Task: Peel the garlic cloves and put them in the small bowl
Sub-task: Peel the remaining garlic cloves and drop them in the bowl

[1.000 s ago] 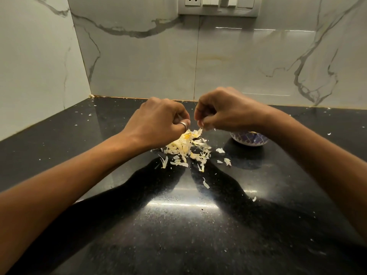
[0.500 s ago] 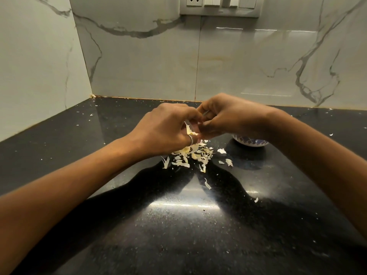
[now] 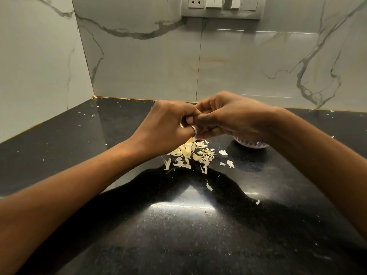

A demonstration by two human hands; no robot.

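My left hand [image 3: 168,128], with a ring on one finger, and my right hand [image 3: 234,116] are pressed together fingertip to fingertip, a little above the black countertop [image 3: 178,225]. Both are closed around a garlic clove that the fingers hide completely. Directly below them lies a pile of pale garlic peels [image 3: 190,153]. The small blue-patterned white bowl [image 3: 252,144] stands to the right of the pile, mostly covered by my right wrist. Its inside is out of sight.
Loose peel scraps [image 3: 230,163] lie between the pile and the bowl, and smaller flakes [image 3: 209,186] are scattered nearer to me. Marble wall tiles close off the back and left sides. A switch panel [image 3: 222,6] is mounted high on the back wall.
My hands, apart a second ago, have come together and lifted slightly. The pale sliver seen between the fingertips half a second ago is now covered by the fingers.
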